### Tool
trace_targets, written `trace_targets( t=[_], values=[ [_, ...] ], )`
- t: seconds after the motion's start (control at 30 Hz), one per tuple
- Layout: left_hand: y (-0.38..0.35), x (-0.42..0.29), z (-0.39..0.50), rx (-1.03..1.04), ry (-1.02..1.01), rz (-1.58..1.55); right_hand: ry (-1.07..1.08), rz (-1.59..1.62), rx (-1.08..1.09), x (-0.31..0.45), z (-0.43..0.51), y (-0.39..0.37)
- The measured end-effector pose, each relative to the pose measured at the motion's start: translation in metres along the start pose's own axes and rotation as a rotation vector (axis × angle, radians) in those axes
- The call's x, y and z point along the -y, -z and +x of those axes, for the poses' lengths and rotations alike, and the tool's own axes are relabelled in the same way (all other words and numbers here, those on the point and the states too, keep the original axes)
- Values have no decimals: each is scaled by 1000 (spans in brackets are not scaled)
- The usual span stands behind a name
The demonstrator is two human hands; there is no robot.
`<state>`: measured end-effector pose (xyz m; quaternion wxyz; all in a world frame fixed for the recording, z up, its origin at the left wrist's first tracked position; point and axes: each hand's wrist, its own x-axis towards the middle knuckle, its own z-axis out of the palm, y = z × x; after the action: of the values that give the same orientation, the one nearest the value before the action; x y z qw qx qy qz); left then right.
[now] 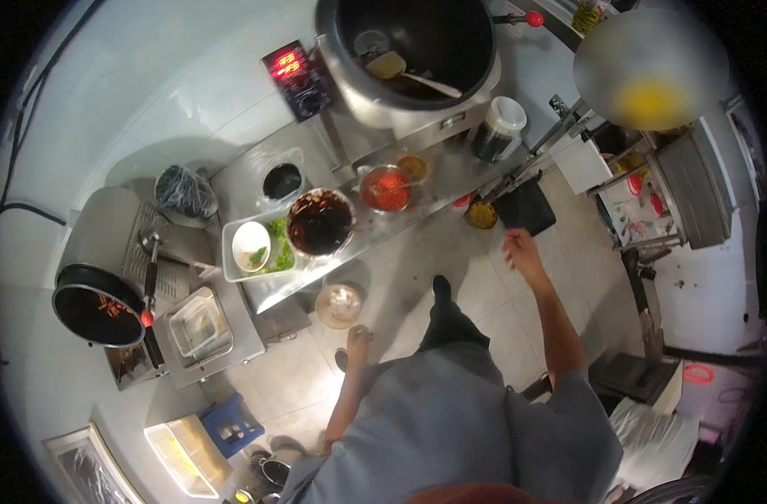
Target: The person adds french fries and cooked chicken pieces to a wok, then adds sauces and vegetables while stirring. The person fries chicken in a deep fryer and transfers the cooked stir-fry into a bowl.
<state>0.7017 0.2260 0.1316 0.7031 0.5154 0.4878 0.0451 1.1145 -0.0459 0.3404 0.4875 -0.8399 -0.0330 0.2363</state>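
My left hand [359,344] hangs low with bent fingers. Just beyond it is a round pale container [340,305] with whitish contents; whether the two touch is unclear. Out over the floor, my right hand [523,257] is loosely bent with nothing visible in it. On the steel counter [282,293] before me are a bowl of dark sauce [320,223], a metal bowl of red sauce [386,189] and a clear tray [232,271]. Chopped greens [281,242] and a white bowl [251,246] lie in that tray.
A large cooking drum [421,38] holding a ladle [386,65] stands behind the counter, near a lidded jug [500,129]. Left is a smaller drum [99,315] with reddish food. A blue stool [232,425] stands on the floor; a steel-topped unit [695,183] is at right.
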Motion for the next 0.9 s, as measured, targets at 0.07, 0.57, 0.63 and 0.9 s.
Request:
trace_targets(
  t=[0.07, 0.57, 0.63, 0.9],
  values=[
    [-77, -67, -3, 66, -113, -25, 237, 43, -61, 68, 48, 27],
    [-230, -302, 1, -125, -323, -250, 972, -1063, 206, 372, 196, -45],
    [-223, -318, 11, -102, -398, -289, 833, -1235, 186, 382, 200, -40],
    [-350, -265, 161, 228, 324, -602, 742, -1398, 541, 470, 180, 24]
  ],
)
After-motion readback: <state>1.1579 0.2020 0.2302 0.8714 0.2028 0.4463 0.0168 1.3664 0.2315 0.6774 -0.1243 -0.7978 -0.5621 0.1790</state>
